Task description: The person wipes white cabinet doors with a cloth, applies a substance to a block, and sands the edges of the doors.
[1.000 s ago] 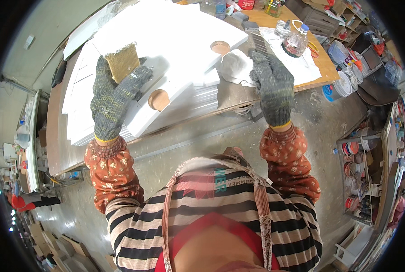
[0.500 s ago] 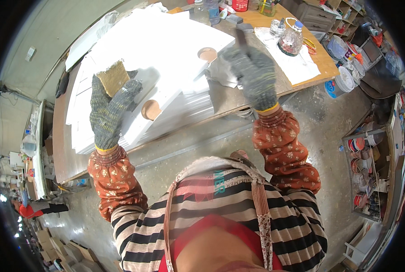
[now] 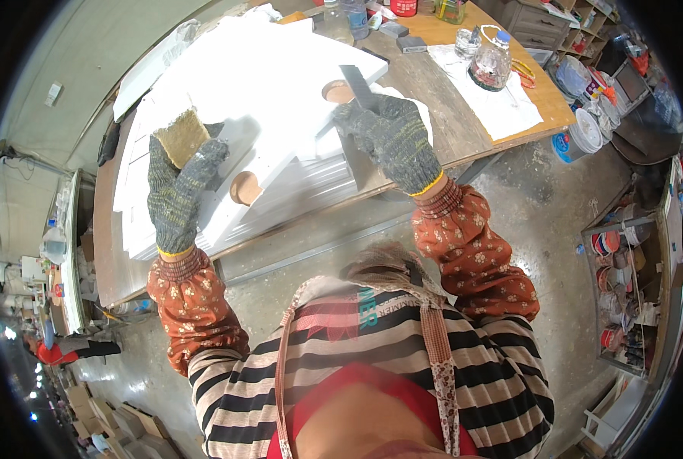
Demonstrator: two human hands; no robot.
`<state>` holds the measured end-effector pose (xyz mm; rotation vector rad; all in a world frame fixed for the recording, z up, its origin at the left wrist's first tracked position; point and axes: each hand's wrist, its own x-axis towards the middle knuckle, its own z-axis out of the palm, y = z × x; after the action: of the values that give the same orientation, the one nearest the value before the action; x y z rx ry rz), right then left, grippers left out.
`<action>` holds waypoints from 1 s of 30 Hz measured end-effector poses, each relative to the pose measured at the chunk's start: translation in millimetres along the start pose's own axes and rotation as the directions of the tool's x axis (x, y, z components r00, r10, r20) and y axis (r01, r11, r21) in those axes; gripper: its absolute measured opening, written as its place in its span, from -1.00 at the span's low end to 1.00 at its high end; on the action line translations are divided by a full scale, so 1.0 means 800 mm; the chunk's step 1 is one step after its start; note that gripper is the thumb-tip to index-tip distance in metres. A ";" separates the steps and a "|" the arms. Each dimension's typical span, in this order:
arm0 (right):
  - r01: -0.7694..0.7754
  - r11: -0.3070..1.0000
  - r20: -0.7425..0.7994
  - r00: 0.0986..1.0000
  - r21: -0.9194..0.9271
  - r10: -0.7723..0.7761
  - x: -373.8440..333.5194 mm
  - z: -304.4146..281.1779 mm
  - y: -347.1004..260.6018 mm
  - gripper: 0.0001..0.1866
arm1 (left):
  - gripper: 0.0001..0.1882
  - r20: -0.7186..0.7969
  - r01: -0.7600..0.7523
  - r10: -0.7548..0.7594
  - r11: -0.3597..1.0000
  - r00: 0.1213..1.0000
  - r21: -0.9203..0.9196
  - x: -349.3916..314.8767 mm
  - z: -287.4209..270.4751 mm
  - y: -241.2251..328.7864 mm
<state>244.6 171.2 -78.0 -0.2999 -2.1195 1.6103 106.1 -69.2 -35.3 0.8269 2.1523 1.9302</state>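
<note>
My left hand [image 3: 177,183], in a grey knitted glove, is closed around a tan, rough-faced pad [image 3: 181,138] over the left part of the white panel [image 3: 234,84]. The glove on my right hand [image 3: 395,141] matches; its fingers grip a flat, dark grey bar [image 3: 358,86], whose exact kind I cannot make out. That bar points up and left, beside one of the panel's two round cutouts [image 3: 337,92]. A second round cutout [image 3: 246,188] lies nearer me, between my hands. Beneath the panel is a stack of white boards [image 3: 303,191].
A wooden table [image 3: 464,126] carries the stack. On its right stand a clear jar with a blue cap [image 3: 491,65] and white paper [image 3: 521,115]. Grey blocks [image 3: 412,44] and bottles line the far side. White buckets [image 3: 584,131] and a shelf of tins [image 3: 609,283] stand right.
My right hand has moved left and toward me with the grey bar, from the panel's right side to beside the far cutout. My left hand shifts only slightly, still holding the pad.
</note>
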 end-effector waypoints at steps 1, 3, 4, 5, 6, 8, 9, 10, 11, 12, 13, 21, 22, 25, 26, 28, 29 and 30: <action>-0.102 0.992 -0.036 0.994 0.078 0.105 0.002 0.003 -0.004 -0.67 | -0.56 -0.024 -0.023 0.023 1.000 0.999 0.016 0.000 0.005 0.003; 0.077 0.994 -0.131 0.988 -0.071 -0.086 0.006 -0.003 -0.001 -0.67 | -0.56 -0.038 -0.032 0.033 0.999 0.999 0.015 0.002 0.004 0.003; 0.329 0.894 -0.135 0.914 -0.303 -0.382 0.006 -0.018 0.011 -0.69 | -0.54 -0.022 -0.019 0.019 1.000 1.000 0.001 0.004 -0.001 0.000; 0.392 0.866 -0.174 0.872 -0.311 -0.457 0.001 -0.025 0.012 -0.72 | -0.52 -0.009 0.003 -0.003 1.000 1.000 -0.015 0.003 -0.004 -0.003; 0.450 0.831 -0.213 0.822 -0.326 -0.529 -0.002 -0.031 0.010 -0.74 | -0.51 -0.002 0.001 -0.001 1.000 1.000 -0.011 0.003 -0.004 -0.003; 0.099 0.984 -0.313 0.949 0.147 -0.049 -0.014 -0.028 0.000 -0.72 | -0.50 0.008 -0.004 0.004 1.000 1.000 -0.001 0.005 -0.003 0.002; -0.048 0.965 -0.281 0.952 0.257 0.122 -0.020 -0.025 -0.006 -0.71 | -0.46 0.029 0.001 -0.002 0.999 1.000 0.052 0.007 -0.007 -0.001; -0.089 0.990 -0.228 0.967 0.110 0.113 -0.025 -0.020 -0.012 -0.69 | -0.46 0.024 -0.005 0.003 0.998 1.000 0.057 0.007 -0.007 0.000; -0.114 0.993 -0.167 0.980 -0.036 0.107 -0.029 -0.014 -0.017 -0.68 | -0.46 0.012 -0.010 0.009 0.998 1.000 0.068 0.006 -0.004 0.004; -0.009 0.990 -0.111 0.994 -0.141 -0.006 -0.032 -0.007 -0.019 -0.68 | -0.46 0.001 -0.015 0.015 0.997 1.000 0.079 0.005 -0.003 0.006; 0.103 0.967 -0.043 0.992 -0.235 -0.117 -0.036 0.001 -0.020 -0.67 | -0.48 0.035 -0.037 0.035 0.998 0.999 0.046 0.006 -0.006 0.000; 0.692 0.561 0.374 0.719 -0.454 -0.585 -0.052 0.062 -0.005 -0.34 | -0.49 0.026 -0.107 0.106 0.994 0.994 0.022 0.009 -0.006 -0.003; 0.737 0.489 0.397 0.668 -0.466 -0.629 -0.050 0.067 -0.001 -0.34 | -0.48 0.023 -0.124 0.123 0.992 0.992 0.037 0.009 -0.007 -0.005; 0.744 0.390 0.345 0.621 -0.543 -0.704 -0.042 0.093 -0.005 -0.50 | -0.58 0.077 -0.058 0.061 0.998 0.995 -0.039 0.010 -0.015 -0.007; 0.649 0.620 0.233 0.750 -0.441 -0.619 -0.043 0.104 -0.009 -0.60 | -0.59 0.089 -0.110 0.108 0.994 0.990 0.018 0.011 -0.018 -0.010; 0.368 0.918 0.114 0.928 -0.148 -0.354 -0.047 0.123 -0.016 -0.77 | -0.63 0.140 -0.236 0.220 0.965 0.965 0.115 0.013 -0.023 -0.019; 0.208 0.978 0.085 0.974 0.012 -0.209 -0.048 0.128 -0.017 -0.83 | -0.66 0.173 -0.312 0.286 0.939 0.943 0.146 0.014 -0.024 -0.021; 0.068 0.985 0.109 0.990 0.158 -0.086 -0.050 0.131 -0.016 -0.85 | -0.65 0.146 -0.225 0.212 0.971 0.966 0.085 0.015 -0.024 -0.019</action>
<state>230.0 60.6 -97.3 -0.0755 -2.0476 1.7716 83.1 -80.9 -43.4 1.2247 2.1714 1.8093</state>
